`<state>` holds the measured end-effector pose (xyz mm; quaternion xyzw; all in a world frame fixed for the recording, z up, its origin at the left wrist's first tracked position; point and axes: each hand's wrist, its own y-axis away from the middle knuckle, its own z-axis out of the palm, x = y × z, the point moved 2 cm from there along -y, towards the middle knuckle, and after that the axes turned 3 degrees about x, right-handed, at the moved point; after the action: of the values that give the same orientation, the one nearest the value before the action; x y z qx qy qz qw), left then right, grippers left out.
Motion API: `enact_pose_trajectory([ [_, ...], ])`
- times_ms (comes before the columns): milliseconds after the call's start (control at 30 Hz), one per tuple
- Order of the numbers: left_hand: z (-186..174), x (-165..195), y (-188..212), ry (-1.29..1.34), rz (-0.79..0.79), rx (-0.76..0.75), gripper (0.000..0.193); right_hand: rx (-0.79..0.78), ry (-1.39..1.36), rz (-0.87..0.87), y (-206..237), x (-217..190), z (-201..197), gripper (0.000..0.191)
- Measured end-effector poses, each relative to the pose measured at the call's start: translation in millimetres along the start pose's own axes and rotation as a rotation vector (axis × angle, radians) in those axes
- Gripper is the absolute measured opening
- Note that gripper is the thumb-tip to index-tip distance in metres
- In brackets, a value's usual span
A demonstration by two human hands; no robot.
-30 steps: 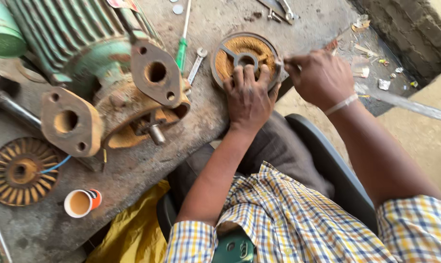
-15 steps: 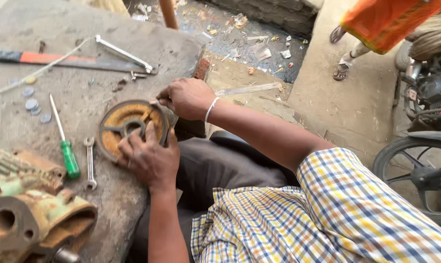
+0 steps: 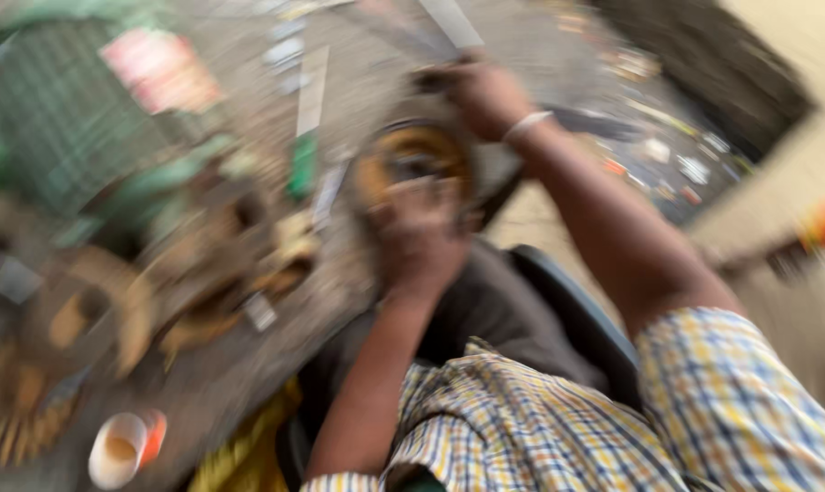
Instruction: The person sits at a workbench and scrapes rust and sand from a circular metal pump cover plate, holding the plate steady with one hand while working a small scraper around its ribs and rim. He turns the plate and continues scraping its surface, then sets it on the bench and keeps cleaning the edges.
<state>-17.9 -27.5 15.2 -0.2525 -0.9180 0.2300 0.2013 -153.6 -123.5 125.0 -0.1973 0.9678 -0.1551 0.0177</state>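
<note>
hands blurred, left hand (image 3: 419, 232) flat on round rusty disc (image 3: 412, 164), right hand (image 3: 485, 91) grip unclear

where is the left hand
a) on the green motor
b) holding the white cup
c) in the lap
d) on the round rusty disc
d, the left hand lies on the near edge of the round rusty disc, away from the motor and the cup.

Blurred pink-white rectangular label (image 3: 162, 71), apparently on green motor (image 3: 57, 118).

Both hands (image 3: 419, 239) (image 3: 487, 94) reach forward, forearms bare.
</note>
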Motion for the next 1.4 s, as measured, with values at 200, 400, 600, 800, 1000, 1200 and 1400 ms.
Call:
enact_pose_trajectory([
  [200,-11.0,3.9,-0.8,0.044,-0.016,-0.008,0.057,0.138,-0.206,0.039,-40.3,-17.9,1.8,0.028],
  [400,-26.8,6.8,-3.5,-0.056,0.008,0.009,0.054,0.114,-0.519,-0.062,-114.2,-32.1,8.6,0.020],
  [600,-21.7,4.3,-0.9,-0.008,-0.025,0.040,0.055,-0.085,-0.310,-0.148,-174.1,-80.4,11.1,0.037],
  [800,-22.0,4.2,-0.3,0.050,-0.030,0.066,0.062,-0.235,-0.140,-0.088,-187.3,-92.8,-0.8,0.031],
  [1000,-15.7,4.2,-0.9,0.051,-0.004,0.092,0.054,-0.110,-0.176,-0.111,-176.1,-81.7,-10.7,0.023],
  [1200,-6.9,10.6,-6.1,-0.056,-0.012,-0.018,0.051,0.081,-0.443,-0.102,-99.3,-28.8,-20.9,0.012],
  [1400,-12.1,15.9,-5.9,-0.094,0.030,0.001,0.055,0.305,-0.612,0.623,65.2,94.8,-54.7,0.024],
])
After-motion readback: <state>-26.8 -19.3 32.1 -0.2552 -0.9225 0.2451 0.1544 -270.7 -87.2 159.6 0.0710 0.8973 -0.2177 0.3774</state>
